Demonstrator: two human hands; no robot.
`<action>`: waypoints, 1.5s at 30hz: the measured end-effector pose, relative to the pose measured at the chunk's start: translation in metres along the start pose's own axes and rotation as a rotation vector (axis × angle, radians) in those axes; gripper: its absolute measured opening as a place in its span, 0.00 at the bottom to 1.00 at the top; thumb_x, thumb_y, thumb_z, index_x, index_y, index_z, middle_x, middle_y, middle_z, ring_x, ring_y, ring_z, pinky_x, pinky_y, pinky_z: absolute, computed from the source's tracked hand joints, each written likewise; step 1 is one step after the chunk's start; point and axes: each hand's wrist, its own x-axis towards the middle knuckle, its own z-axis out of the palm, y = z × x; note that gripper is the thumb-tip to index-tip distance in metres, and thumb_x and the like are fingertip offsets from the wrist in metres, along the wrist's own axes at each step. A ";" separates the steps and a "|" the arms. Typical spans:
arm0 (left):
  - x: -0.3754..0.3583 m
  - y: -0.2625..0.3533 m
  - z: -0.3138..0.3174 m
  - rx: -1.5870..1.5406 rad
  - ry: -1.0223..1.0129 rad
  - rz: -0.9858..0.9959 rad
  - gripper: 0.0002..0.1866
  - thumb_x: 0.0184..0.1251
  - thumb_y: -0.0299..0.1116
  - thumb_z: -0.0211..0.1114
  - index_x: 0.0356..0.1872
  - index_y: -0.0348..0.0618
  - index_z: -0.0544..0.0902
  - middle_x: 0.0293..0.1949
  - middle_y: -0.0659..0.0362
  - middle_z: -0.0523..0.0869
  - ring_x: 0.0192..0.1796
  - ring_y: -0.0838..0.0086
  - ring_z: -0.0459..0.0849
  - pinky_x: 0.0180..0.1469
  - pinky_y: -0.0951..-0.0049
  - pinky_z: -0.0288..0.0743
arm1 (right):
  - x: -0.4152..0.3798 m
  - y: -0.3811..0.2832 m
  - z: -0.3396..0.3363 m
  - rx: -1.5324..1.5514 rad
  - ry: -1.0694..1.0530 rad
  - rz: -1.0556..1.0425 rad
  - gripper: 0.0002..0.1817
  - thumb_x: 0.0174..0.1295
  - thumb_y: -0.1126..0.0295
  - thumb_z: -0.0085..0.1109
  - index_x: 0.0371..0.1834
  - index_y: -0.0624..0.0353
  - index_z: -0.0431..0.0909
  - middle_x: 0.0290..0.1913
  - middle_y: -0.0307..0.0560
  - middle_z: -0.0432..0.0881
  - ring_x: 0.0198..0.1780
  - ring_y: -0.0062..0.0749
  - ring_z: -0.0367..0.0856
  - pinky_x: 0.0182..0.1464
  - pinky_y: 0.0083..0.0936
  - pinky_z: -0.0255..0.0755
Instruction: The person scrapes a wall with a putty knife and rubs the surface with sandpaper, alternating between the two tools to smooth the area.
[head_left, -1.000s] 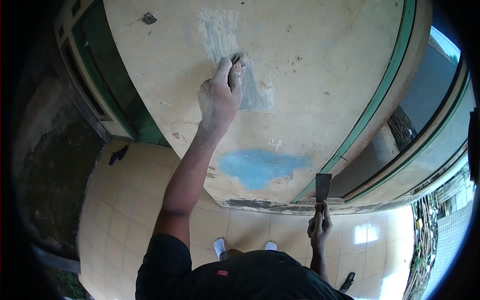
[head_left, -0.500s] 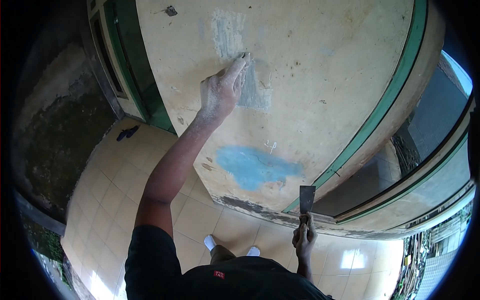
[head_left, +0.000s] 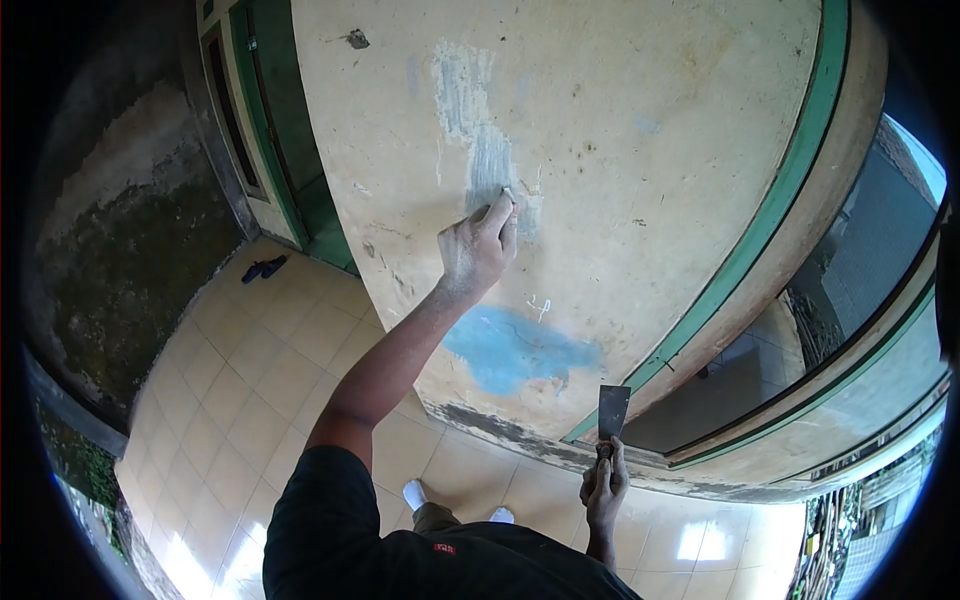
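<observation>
Lower on the wall than in the earlier frame, the dust-coated left hand (head_left: pixel 480 245) is at the grey streaked patch (head_left: pixel 489 160), fingertips bunched; whether they grip anything cannot be determined. Right hand (head_left: pixel 606 485) grasps the flat dark metal scraper (head_left: pixel 613 408), blade upward, near the foot of the green painted strip (head_left: pixel 745 245). Cream painted wall (head_left: pixel 620 90) bears a blue blotch (head_left: pixel 515 350) below the left hand.
</observation>
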 end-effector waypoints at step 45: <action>-0.171 0.068 -0.091 -1.067 -0.599 -1.170 0.16 0.66 0.38 0.61 0.21 0.40 0.77 0.18 0.66 0.75 0.24 0.88 0.70 0.25 0.80 0.65 | 0.085 -0.052 0.146 -0.213 -0.548 0.058 0.26 0.70 0.67 0.42 0.69 0.60 0.51 0.29 0.45 0.78 0.27 0.21 0.75 0.31 0.19 0.69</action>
